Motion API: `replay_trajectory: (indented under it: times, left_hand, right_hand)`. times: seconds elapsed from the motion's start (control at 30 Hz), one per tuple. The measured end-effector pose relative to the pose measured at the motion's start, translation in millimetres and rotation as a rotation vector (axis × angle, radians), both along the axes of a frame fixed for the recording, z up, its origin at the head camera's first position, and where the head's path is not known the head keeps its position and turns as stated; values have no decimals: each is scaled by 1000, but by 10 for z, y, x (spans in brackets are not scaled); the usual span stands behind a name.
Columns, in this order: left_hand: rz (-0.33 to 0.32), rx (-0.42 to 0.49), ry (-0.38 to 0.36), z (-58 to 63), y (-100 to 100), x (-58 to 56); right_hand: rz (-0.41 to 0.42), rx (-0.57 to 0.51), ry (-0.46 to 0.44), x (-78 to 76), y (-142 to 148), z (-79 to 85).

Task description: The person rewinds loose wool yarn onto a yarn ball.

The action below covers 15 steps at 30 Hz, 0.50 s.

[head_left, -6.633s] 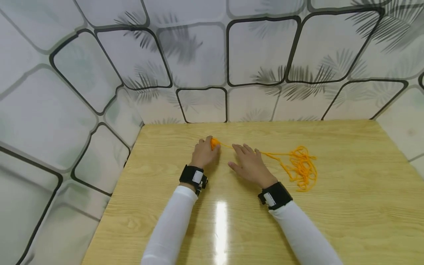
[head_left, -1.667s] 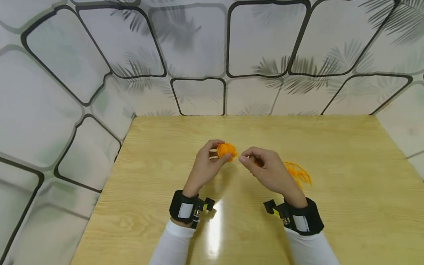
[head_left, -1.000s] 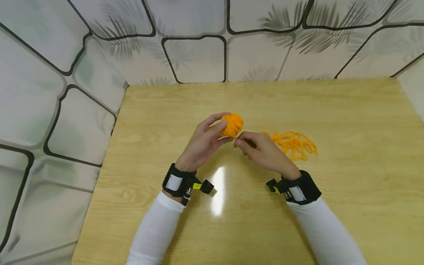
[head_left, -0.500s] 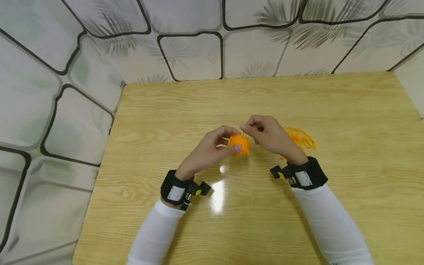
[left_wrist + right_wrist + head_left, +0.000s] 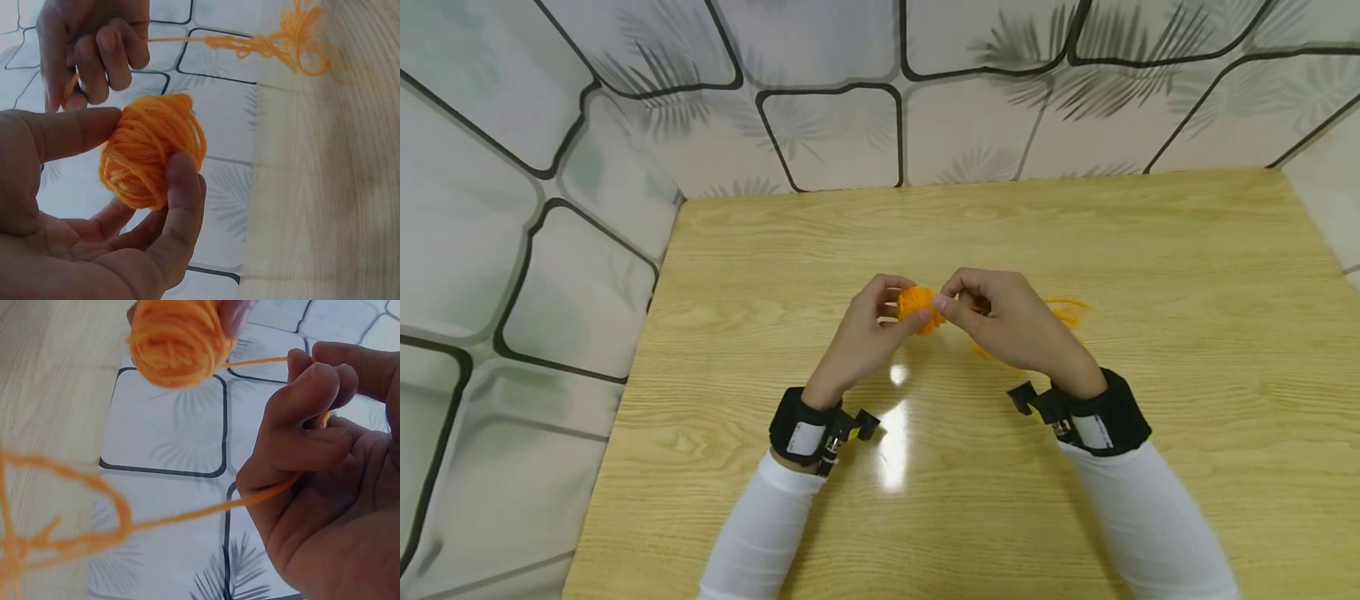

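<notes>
My left hand (image 5: 867,333) holds a small ball of orange yarn (image 5: 917,310) above the table, its thumb and fingers round the ball's sides. In the left wrist view the ball (image 5: 150,153) shows its criss-crossed wraps. Close on the ball's right is my right hand (image 5: 1015,321), which pinches a yarn strand between thumb and forefinger. The right wrist view has that strand running taut from the ball (image 5: 175,344) to the pinch. Curled fingers of the right hand (image 5: 325,456) also enclose the strand, which trails out to a loose loop (image 5: 119,519).
Loose orange yarn (image 5: 1066,310) lies behind the right hand and is partly hidden by it. The wooden table (image 5: 760,517) meets a patterned wall (image 5: 835,137) at the back and left. Both wrists wear black camera straps (image 5: 803,427).
Earlier the left hand held the ball down at the table, right hand spread flat beside it. Since then the ball was lifted, and the right hand has moved around it, drawing the strand along.
</notes>
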<state>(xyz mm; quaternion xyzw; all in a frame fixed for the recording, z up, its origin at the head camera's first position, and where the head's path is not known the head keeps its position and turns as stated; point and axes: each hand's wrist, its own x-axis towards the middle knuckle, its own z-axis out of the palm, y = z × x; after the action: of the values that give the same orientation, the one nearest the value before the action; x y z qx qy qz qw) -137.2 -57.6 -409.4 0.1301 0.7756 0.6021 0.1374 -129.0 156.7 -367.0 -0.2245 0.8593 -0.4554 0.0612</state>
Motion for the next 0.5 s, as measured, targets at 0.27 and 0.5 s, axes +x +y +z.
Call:
replay_trajectory:
  times: [0.27,0.5]
  left_hand:
    - [90,271,-87,47,-95,-81]
    - [126,390,-93,111,-112,-147]
  right_hand:
    - [32,-38,7,131,-64,-104]
    - [55,-35,0,82,-101,-203]
